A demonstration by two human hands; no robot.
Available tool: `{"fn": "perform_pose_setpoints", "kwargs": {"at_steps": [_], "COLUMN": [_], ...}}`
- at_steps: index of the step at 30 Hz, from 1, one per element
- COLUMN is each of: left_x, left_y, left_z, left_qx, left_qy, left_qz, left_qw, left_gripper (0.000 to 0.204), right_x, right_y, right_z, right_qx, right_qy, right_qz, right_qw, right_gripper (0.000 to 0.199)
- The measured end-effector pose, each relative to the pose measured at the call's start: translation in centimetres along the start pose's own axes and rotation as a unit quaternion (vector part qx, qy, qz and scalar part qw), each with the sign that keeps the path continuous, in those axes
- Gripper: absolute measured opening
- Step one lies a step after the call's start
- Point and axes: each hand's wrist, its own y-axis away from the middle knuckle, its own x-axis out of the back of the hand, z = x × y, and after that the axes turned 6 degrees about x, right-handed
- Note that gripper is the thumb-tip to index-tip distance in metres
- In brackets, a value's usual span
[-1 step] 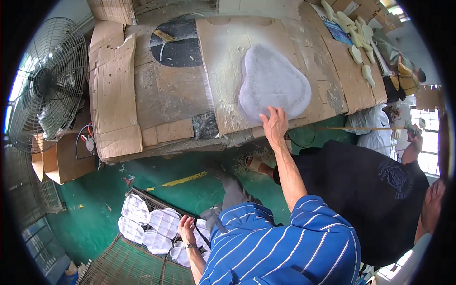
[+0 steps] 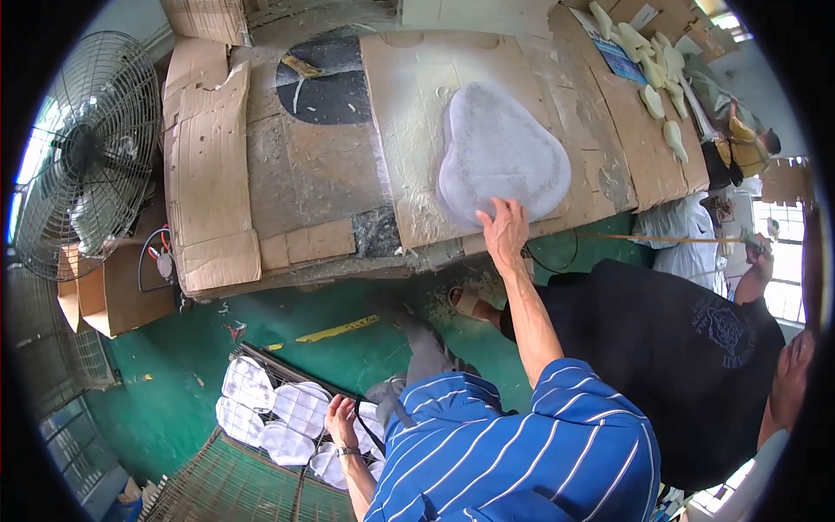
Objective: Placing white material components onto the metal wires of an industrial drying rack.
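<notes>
A pale grey-lavender padded piece (image 2: 504,152) with a rounded, roughly triangular outline lies on a cardboard sheet (image 2: 404,130). At its near edge my right hand (image 2: 504,233) rests with the fingertips touching it, thumb and fingers apart. Down at the lower left, my left hand (image 2: 342,419) is beside a wire rack (image 2: 252,470), its fingers loosely bent and apart. Several white rounded pads (image 2: 300,409) lie on that rack under thin wires. A black strap (image 2: 369,428) hangs close to my left hand. Whether that hand touches the rack, I cannot tell.
Cardboard covers the worktable (image 2: 313,174), with a black oval patch (image 2: 322,78) on it. A large fan (image 2: 85,150) stands left. Cream-coloured shaped pieces (image 2: 652,65) lie at the far right. Close on my right, a person in black (image 2: 652,365) holds a thin rod (image 2: 661,237).
</notes>
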Motion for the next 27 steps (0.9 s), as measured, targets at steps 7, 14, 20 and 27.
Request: {"fn": "perform_pose_setpoints", "kwargs": {"at_steps": [7, 14, 20, 27], "left_x": [-0.1, -3.7, -15.3, -19.8], "left_y": [-1.7, -0.2, 5.1, 7.6], "left_z": [0.7, 6.7, 17.3, 23.7], "left_qx": [-0.01, -0.092, -0.117, -0.115], "left_qy": [0.0, 0.053, 0.05, 0.292], "left_qz": [0.0, -0.03, -0.29, -0.426], "left_qw": [1.0, 0.994, 0.949, 0.849], "left_gripper": [0.047, 0.044, 0.043, 0.05], "right_x": [-0.4, 6.5, 14.1, 15.6], "right_y": [-1.3, -11.0, -13.9, -1.8], "right_z": [1.2, -2.2, -15.4, -30.3], "right_qx": [-0.006, 0.074, 0.248, 0.38], "right_qy": [-0.006, 0.101, 0.056, -0.028], "right_qz": [-0.032, -0.068, -0.072, -0.254], "right_qw": [0.999, 0.99, 0.964, 0.889], "right_gripper": [0.026, 0.014, 0.015, 0.015]}}
